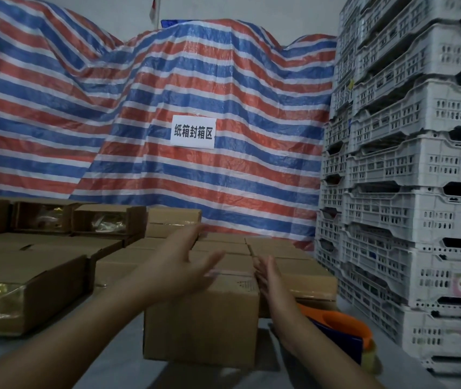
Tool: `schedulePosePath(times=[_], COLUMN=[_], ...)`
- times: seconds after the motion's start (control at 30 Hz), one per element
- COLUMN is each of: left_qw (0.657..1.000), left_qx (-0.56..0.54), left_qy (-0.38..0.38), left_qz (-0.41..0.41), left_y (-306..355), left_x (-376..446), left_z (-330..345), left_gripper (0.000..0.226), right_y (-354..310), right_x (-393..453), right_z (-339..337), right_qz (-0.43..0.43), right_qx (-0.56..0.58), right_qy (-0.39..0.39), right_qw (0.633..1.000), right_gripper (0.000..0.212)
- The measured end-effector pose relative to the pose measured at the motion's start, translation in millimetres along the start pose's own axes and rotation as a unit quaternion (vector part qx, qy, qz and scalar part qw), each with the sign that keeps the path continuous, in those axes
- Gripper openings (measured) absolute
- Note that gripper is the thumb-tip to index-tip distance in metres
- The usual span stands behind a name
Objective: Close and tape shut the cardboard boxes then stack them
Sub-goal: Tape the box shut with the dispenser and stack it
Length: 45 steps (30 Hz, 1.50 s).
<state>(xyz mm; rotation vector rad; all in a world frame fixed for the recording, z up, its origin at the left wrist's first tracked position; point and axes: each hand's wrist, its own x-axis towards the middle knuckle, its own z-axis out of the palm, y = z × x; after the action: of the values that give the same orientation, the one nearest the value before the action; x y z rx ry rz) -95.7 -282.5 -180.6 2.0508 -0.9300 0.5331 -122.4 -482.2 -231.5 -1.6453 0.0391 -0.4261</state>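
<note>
**Reaching for a closed box at the stack's edge**

Sitting at the near edge of the desk (pixel 117 366), a closed box (pixel 201 318) has its top flaps down; whether tape already runs across it I cannot tell from here. The left hand (pixel 184 262) hovers above its top left, fingers straight and spread, holding nothing. The right hand (pixel 268 276) stands edge-on against the box's right side, fingers straight, also holding nothing. Set on either side like that, the hands look ready to clamp the box between the palms and lift it, which would suit stacking.

Just behind it lies a flat layer of closed boxes (pixel 279 248), with one more box (pixel 173 221) standing on top at the back, so the pile seems to grow there. To the left, open boxes (pixel 13 290) show shiny wrapped contents and wait their turn. Right of the box, partly hidden by the right forearm, a tape dispenser (pixel 344 332) in orange and blue lies within easy reach.

Grey crates (pixel 420 178) tower on the right. A striped tarp (pixel 195 80) drapes the back, carrying a white sign (pixel 193 132).
</note>
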Motion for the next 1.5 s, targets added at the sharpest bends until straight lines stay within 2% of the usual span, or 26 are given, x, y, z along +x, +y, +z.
schedulePosePath(times=[0.03, 0.1, 0.23, 0.3, 0.4, 0.47, 0.57, 0.63, 0.73, 0.87, 1.0, 1.17, 1.33, 1.5], left_qw=[0.999, 0.991, 0.971, 0.947, 0.912, 0.912, 0.931, 0.940, 0.952, 0.961, 0.972, 0.983, 0.995, 0.997], left_qx=[-0.010, -0.064, -0.154, -0.228, -0.313, -0.315, -0.261, -0.240, -0.216, -0.192, -0.162, -0.134, -0.088, 0.020], left_qy=[0.040, 0.082, 0.046, 0.024, -0.002, 0.024, 0.082, 0.108, 0.145, 0.155, 0.112, 0.068, -0.046, -0.070], left_qz=[-0.016, -0.080, -0.179, -0.224, -0.264, -0.262, -0.241, -0.218, -0.162, -0.129, -0.127, -0.105, -0.029, -0.039], left_y=[-8.9, -30.1, -63.9, -73.1, -74.3, -72.1, -54.4, -35.8, -7.3, 2.0, -24.8, -63.6, -110.0, -153.4], left_x=[-4.7, -16.9, -45.5, -56.0, -64.3, -63.5, -52.9, -39.6, -6.2, 61.8, 132.0, 209.5, 257.9, 295.3], left_z=[-4.8, -10.7, -6.3, 2.8, 12.6, 17.1, 13.9, 7.0, -5.2, -20.7, -20.8, 0.7, 17.0, 37.1], left_gripper=[0.049, 0.069, 0.098, 0.101, 0.069, 0.049, 0.036, 0.031, 0.038, 0.039, 0.057, 0.069, 0.101, 0.110], right_y=[2.9, 8.4, 20.6, 26.1, 30.1, 29.5, 22.2, 8.9, -26.1, -68.0, -89.2, -92.2, -76.9, -54.6], right_x=[-1.8, -6.4, -16.7, -20.2, -25.5, -28.8, -29.6, -24.6, -11.1, 42.1, 121.1, 219.7, 298.3, 348.3], right_z=[0.3, 1.0, 2.6, 1.9, -0.9, -0.7, -2.0, -4.1, -8.4, -16.9, -28.9, -40.3, -45.7, -44.0], right_qz=[0.016, 0.041, 0.050, 0.042, 0.016, -0.013, -0.020, -0.025, -0.050, -0.060, -0.033, 0.000, 0.060, 0.135], right_qx=[-0.008, -0.014, -0.055, -0.036, -0.021, -0.017, 0.019, 0.047, 0.057, 0.082, 0.126, 0.115, 0.110, 0.068], right_qy=[-0.008, -0.028, -0.089, -0.110, -0.130, -0.118, -0.073, -0.042, 0.003, 0.031, 0.037, 0.046, 0.012, -0.011], right_qw=[1.000, 0.999, 0.993, 0.992, 0.991, 0.993, 0.997, 0.998, 0.997, 0.994, 0.991, 0.992, 0.992, 0.988], right_gripper=[0.066, 0.089, 0.118, 0.133, 0.124, 0.119, 0.132, 0.121, 0.097, 0.094, 0.069, 0.072, 0.046, 0.041])
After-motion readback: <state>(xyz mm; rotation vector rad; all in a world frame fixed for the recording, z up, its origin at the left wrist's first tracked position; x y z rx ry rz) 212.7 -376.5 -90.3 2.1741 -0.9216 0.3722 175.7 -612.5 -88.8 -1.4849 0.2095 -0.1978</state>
